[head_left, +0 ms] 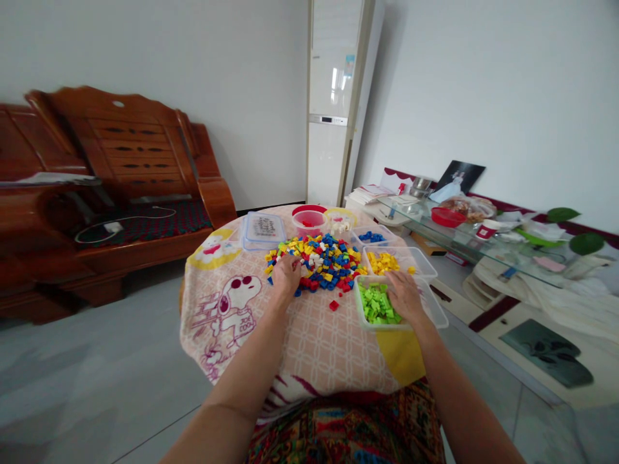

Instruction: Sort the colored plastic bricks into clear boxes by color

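Observation:
A pile of small bricks (323, 260) in yellow, blue, red and white lies on a round table under a cartoon-printed cloth (227, 309). My left hand (286, 273) rests at the pile's left edge, fingers curled down on the bricks; what they hold is hidden. My right hand (405, 295) lies inside a clear tray (432, 308) that holds green bricks (377, 303), fingers bent over them. Behind it stand a tray of yellow bricks (383, 261) and a tray of blue bricks (371, 237).
A red bowl (309, 220), a yellow-rimmed bowl with white bricks (340, 222) and a clear lid (263, 229) sit at the table's back. A wooden sofa (116, 187) is left, a tall white air conditioner (334, 103) behind, a cluttered glass table (483, 238) right.

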`<action>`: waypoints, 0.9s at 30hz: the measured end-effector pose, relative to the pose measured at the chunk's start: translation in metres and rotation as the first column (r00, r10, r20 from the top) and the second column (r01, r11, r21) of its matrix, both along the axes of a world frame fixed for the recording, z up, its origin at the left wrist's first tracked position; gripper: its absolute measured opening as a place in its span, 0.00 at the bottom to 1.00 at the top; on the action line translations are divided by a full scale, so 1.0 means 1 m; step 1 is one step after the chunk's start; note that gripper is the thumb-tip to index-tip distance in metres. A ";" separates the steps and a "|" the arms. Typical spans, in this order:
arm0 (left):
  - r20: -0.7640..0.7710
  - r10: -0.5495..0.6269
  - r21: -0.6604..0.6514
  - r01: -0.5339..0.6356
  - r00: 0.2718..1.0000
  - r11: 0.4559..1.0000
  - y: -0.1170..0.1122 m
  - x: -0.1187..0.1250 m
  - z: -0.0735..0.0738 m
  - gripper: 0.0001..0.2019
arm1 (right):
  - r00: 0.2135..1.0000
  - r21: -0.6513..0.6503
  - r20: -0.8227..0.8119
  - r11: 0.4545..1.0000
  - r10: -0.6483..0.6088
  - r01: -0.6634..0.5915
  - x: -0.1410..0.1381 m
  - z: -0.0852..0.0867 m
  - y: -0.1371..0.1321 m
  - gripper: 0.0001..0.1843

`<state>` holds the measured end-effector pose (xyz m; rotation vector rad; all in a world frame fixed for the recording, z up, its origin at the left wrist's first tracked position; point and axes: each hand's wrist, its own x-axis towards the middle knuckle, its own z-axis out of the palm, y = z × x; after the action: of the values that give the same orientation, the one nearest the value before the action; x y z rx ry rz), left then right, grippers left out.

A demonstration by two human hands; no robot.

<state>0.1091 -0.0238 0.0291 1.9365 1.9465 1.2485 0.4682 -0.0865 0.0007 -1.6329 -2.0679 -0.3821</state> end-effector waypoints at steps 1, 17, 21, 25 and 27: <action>-0.009 0.014 -0.025 -0.014 1.000 1.000 0.001 -0.003 -0.001 0.14 | 1.000 0.007 -0.001 1.000 0.003 -0.003 0.000 0.000 0.000 0.29; -0.238 -0.023 -0.230 -0.034 0.971 0.973 0.001 -0.011 0.000 0.15 | 1.000 0.007 0.011 1.000 -0.020 0.020 -0.001 0.000 0.001 0.29; -0.156 -0.021 -0.212 -0.012 0.988 0.977 0.002 -0.010 -0.001 0.10 | 0.999 0.005 0.026 1.000 -0.031 0.031 -0.001 -0.001 0.001 0.28; 0.004 -0.020 -0.039 0.021 1.000 0.999 0.002 -0.004 -0.002 0.08 | 0.999 -0.002 0.024 0.999 -0.043 0.043 -0.001 0.000 0.001 0.28; 0.079 -0.064 0.094 0.056 0.995 0.994 0.001 0.004 -0.002 0.09 | 0.999 -0.002 0.023 0.999 -0.042 0.042 -0.002 0.001 0.000 0.28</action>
<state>0.1132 -0.0233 0.0270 1.9365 1.8087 1.4005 0.4666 -0.0861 0.0014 -1.6828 -2.0548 -0.4149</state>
